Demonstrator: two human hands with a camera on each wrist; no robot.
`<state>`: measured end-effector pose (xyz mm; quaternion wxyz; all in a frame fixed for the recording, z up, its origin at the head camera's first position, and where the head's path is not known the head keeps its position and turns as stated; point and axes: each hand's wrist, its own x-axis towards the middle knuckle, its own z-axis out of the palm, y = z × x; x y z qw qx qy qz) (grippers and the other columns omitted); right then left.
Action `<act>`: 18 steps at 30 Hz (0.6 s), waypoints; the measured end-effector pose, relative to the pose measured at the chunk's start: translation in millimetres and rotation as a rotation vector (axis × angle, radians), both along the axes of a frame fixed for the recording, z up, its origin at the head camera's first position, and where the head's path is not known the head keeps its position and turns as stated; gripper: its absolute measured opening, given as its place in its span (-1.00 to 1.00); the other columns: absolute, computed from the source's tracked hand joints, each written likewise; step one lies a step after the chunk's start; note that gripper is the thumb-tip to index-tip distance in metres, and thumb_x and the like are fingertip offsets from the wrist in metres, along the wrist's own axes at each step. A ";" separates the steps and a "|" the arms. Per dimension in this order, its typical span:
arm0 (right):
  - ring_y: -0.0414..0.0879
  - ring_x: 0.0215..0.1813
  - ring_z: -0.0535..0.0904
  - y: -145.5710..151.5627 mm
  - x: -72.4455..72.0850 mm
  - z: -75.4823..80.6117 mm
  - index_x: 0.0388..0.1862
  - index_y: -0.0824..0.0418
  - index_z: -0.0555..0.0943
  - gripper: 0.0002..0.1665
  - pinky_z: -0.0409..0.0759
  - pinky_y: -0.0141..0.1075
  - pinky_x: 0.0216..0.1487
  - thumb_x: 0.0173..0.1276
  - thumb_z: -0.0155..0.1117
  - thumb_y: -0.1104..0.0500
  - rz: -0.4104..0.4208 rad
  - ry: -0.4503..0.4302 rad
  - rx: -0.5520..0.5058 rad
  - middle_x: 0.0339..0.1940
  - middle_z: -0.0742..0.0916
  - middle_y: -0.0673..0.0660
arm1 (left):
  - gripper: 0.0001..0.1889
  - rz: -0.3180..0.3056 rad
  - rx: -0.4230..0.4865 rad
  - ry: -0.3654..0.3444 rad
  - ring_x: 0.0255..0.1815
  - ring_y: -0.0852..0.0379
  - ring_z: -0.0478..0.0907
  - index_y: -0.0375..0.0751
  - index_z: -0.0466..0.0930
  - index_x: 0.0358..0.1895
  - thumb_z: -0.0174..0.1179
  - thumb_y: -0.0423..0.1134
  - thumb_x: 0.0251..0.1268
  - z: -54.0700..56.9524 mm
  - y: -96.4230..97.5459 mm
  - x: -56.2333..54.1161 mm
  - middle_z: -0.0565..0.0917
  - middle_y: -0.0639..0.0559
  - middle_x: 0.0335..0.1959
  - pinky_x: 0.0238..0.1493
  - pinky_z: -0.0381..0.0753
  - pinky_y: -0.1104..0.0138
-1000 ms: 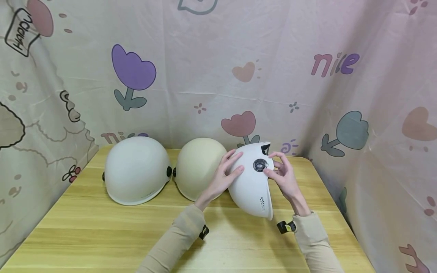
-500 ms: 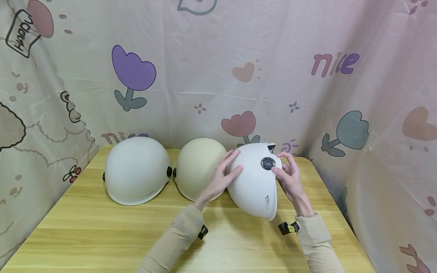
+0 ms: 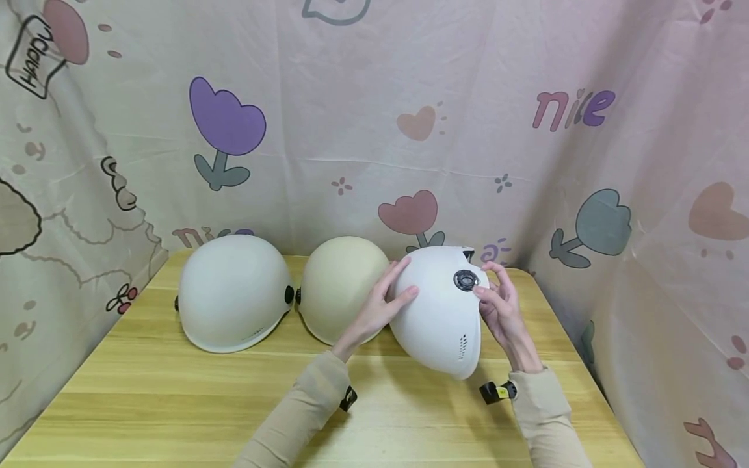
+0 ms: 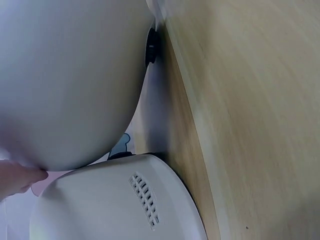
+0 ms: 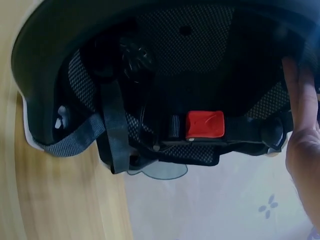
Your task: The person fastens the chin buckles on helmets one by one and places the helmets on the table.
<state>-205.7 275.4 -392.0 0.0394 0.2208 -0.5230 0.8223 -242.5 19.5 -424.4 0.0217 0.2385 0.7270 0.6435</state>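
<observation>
A white helmet (image 3: 435, 318) is tilted on its side at the right of the table, its black round side fitting (image 3: 466, 280) facing up. My left hand (image 3: 374, 312) rests spread fingers and thumb on the left of its shell. With my right hand (image 3: 504, 312) I grip the rim, thumb outside and fingers inside. The right wrist view looks into the dark padded inside, with a red buckle (image 5: 205, 124) and a grey strap (image 5: 116, 127); two of my fingers (image 5: 300, 95) lie against the lining. Vent holes (image 4: 144, 200) show on the shell in the left wrist view.
Left of it, a cream helmet (image 3: 342, 292) stands upright, partly behind my left hand. Another white helmet (image 3: 234, 292) stands farther left, close beside the cream one. All are on a wooden table (image 3: 175, 409). A printed curtain (image 3: 328, 97) hangs behind and at both sides.
The tilted white helmet has turned to the right, its side fitting and rim shifting right. My right hand has moved right with the rim. My left hand stays almost in place.
</observation>
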 end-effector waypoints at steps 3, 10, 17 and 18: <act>-0.14 -0.24 0.77 2.7 -0.8 -1.5 0.14 0.14 0.35 -0.52 0.75 -0.37 -0.30 0.39 -0.20 0.55 0.037 0.014 -0.009 -0.14 0.76 0.08 | -0.30 -0.003 -0.019 0.000 0.71 -0.15 -0.22 0.49 0.15 0.54 0.19 0.17 0.38 0.1 0.5 1.0 -0.13 -0.04 0.70 0.44 0.09 -0.43; -0.12 -0.18 0.75 8.7 -0.3 -4.7 0.18 0.15 0.34 -0.51 0.74 -0.35 -0.26 0.45 -0.31 0.54 0.097 0.043 -0.034 -0.07 0.73 0.08 | -0.26 -0.009 -0.067 0.026 0.70 -0.20 -0.22 0.54 0.14 0.53 0.19 0.32 0.29 0.7 1.6 1.4 -0.14 -0.05 0.70 0.40 0.13 -0.45; -0.13 -0.15 0.75 10.9 1.1 -3.6 0.22 0.15 0.36 -0.48 0.73 -0.36 -0.23 0.48 -0.36 0.53 0.111 0.053 -0.008 -0.04 0.72 0.08 | -0.25 -0.006 -0.107 0.023 0.69 -0.23 -0.18 0.63 0.10 0.51 0.20 0.32 0.28 1.5 1.6 1.7 -0.15 0.00 0.70 0.40 0.15 -0.44; -0.14 -0.14 0.75 11.1 1.6 -2.5 0.24 0.15 0.37 -0.47 0.73 -0.36 -0.22 0.49 -0.35 0.53 0.108 0.050 0.008 -0.03 0.72 0.08 | -0.25 -0.007 -0.107 0.021 0.70 -0.23 -0.18 0.63 0.10 0.51 0.20 0.32 0.29 1.5 1.5 1.7 -0.15 0.01 0.70 0.40 0.15 -0.43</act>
